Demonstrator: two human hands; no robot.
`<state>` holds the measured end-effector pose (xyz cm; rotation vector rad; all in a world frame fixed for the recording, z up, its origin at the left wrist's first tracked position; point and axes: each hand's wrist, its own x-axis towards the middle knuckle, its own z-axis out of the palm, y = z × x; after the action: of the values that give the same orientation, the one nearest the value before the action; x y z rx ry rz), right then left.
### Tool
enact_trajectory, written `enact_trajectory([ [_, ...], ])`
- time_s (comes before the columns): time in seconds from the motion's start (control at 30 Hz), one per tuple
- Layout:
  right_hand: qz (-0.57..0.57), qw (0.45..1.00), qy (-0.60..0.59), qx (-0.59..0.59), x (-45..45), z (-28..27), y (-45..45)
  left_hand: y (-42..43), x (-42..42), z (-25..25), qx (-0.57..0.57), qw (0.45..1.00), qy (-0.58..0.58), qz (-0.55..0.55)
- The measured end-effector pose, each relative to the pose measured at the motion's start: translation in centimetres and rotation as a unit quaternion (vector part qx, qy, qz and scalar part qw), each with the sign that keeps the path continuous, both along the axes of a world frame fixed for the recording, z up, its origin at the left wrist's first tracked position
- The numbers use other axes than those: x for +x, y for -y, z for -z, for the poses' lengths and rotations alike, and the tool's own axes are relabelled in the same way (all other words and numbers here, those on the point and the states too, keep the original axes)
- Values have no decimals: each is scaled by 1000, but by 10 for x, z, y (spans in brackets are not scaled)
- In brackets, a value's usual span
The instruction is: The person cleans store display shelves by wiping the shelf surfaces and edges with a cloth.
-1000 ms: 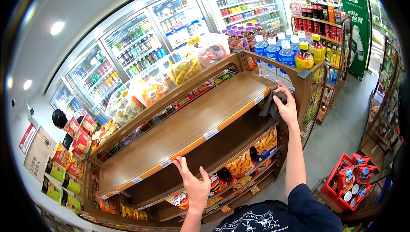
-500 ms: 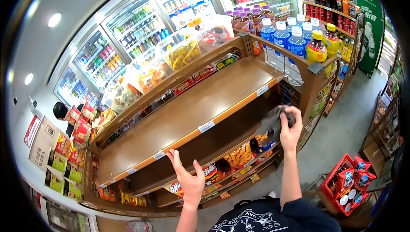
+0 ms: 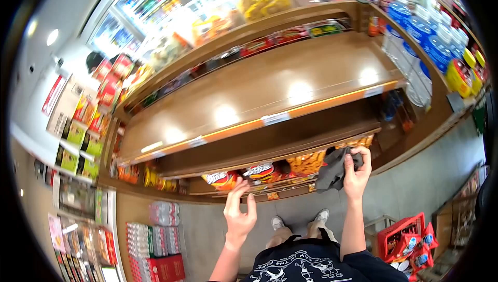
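Grey cloth (image 3: 331,172) hangs pinched between thumb and fingers of right hand (image 3: 357,177), before right half of brown shelving (image 3: 249,92) — left hand (image 3: 238,215), thumb and fingertips apart, hovers near snack bags (image 3: 220,180); red basket (image 3: 388,241) near right.

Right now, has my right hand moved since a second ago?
Yes, down: your right hand, holding the dark gray cloth, has gone from the right front corner of the brown upper shelf to below and left of that corner in view.
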<state>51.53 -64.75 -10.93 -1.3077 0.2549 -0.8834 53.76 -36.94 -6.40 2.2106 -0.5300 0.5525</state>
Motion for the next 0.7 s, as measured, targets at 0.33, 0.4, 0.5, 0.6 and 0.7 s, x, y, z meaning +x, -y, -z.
enact_trajectory([
  [0.33,-119,991,14,-58,8,-26,-80,-78,-20,16,-75,996,-42,-30],
  [0.4,-125,987,23,-102,14,-33,-104,-101,-24,17,-96,994,-34,-39],
  [0.5,-208,973,48,-87,26,-54,-144,-143,-33,23,-116,991,-27,-62],
  [0.6,-192,956,57,-214,41,-95,-185,-187,-51,32,-139,985,-41,-93],
  [0.7,-159,914,89,-363,69,-151,-227,-228,-64,44,-168,976,-39,-131],
])
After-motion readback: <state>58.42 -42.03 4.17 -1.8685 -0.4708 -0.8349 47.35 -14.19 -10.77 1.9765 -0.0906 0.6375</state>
